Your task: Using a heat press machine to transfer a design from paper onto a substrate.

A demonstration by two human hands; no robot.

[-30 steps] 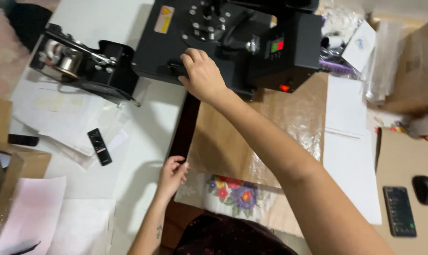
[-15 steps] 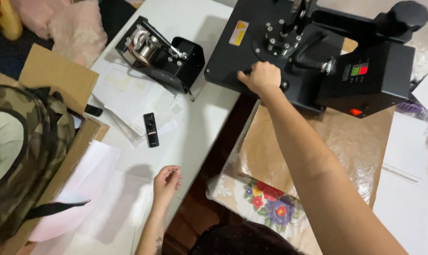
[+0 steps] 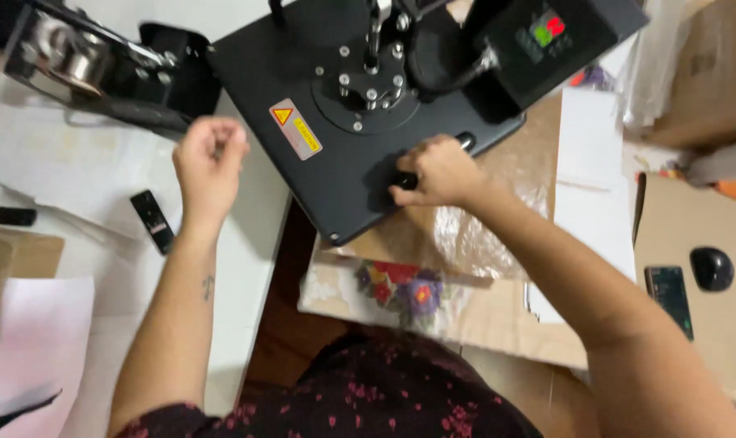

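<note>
Right hand (image 3: 434, 172) clenched on heat-press platen (image 3: 344, 130) knob; platen extends up-left from grip. Left hand (image 3: 210, 158) loosely fisted, holding nothing, beside platen's left edge.

Small craft print workshop, home-style setup.
A black heat press (image 3: 360, 122) occupied the upper centre; a mug press attachment (image 3: 100, 73) sat upper left, with transfer sheets (image 3: 51, 162) and cardboard boxes (image 3: 709, 73) crowding the white table (image 3: 254, 235).
</note>
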